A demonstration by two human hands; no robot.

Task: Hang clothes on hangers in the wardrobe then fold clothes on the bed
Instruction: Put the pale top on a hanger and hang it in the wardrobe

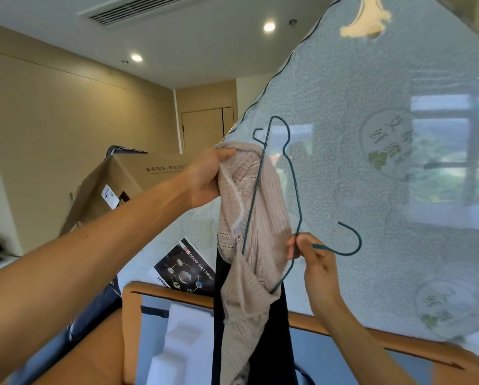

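My left hand (209,180) is raised and grips the top edge of a beige knitted garment (253,218) that hangs down in front of me, with a black part (274,343) below it. My right hand (314,258) pinches the neck of a teal wire hanger (292,179), turned sideways with its hook pointing right. One arm of the hanger lies across the beige fabric, and its lower end sits inside the garment.
A mattress in clear plastic (371,162) leans upright behind the garment. A large cardboard box (116,187) stands to the left. Below are an orange-brown bed frame (155,293), white foam blocks (182,343) and blue bedding (93,315).
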